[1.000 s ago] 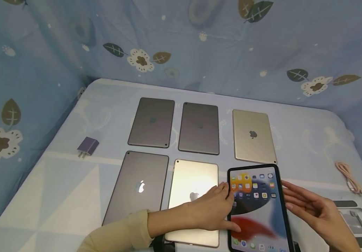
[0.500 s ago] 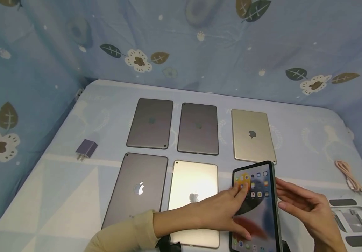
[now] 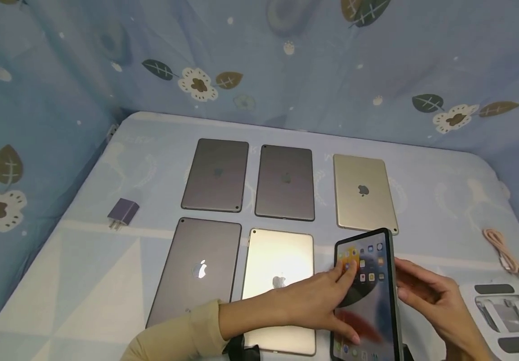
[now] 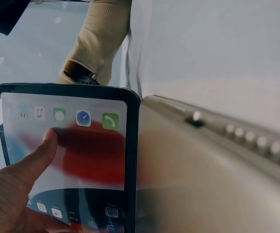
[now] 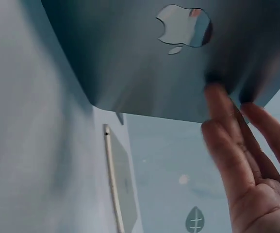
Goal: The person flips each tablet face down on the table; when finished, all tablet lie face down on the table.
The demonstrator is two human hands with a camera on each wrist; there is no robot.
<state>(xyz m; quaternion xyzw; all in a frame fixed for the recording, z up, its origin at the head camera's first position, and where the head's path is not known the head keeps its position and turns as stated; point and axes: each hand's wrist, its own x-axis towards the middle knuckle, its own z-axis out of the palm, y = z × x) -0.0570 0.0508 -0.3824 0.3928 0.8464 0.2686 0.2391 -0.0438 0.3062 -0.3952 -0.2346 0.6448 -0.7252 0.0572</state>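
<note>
A black-framed tablet (image 3: pixel 378 316), its screen lit with app icons, tilts up on its left long edge at the front right. My left hand (image 3: pixel 313 303) lies across the screen, fingers and thumb spread on the glass. On the raised right side, my right hand (image 3: pixel 437 296) supports the tablet, fingers reaching behind it and thumb by the edge. In the right wrist view the fingertips (image 5: pixel 215 94) meet the tablet's dark back below a shiny apple logo (image 5: pixel 186 26). A gold tablet (image 3: pixel 282 250) lies face down under the left forearm.
Face down lie two dark grey tablets (image 3: pixel 216 175) at the back, another gold one (image 3: pixel 365 193) beside them, and a larger grey one (image 3: pixel 198 271) at front left. A purple charger plug (image 3: pixel 124 211) sits left; a coiled pink cable (image 3: pixel 503 250) and white stand (image 3: pixel 507 316) are right.
The black-framed tablet's right side has risen from nearly flat to tilted. My left hand has slid right, further onto the screen; my right hand has shifted left. The last half second shows little movement.
</note>
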